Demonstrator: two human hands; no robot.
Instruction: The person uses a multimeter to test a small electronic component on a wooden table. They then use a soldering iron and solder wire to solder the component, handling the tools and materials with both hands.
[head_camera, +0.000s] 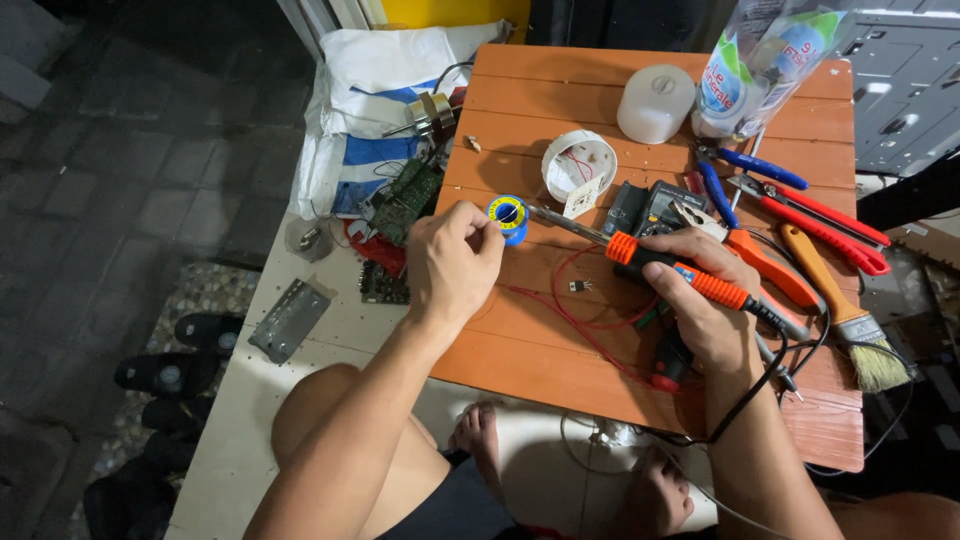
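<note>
Left hand (452, 265) pinches the wire end off the blue solder spool (509, 217), mid-counter (520, 360). Right hand (700, 300) is closed around the orange soldering iron (680, 275), tip pointing toward the spool. Best to feed the solder steadily and keep the tip clear of the fingers (red wires (585, 320) lie just below). White round housing (578, 165) sits toward the far edge; pliers (745, 170) and a brush (845, 310) at the right edge.

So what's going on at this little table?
A person sits at a low orange wooden table. The right hand holds an orange-handled soldering iron, its tip aimed at a small blue solder spool. The left hand pinches at that spool. Pliers, a paintbrush and red wires lie around.
</note>
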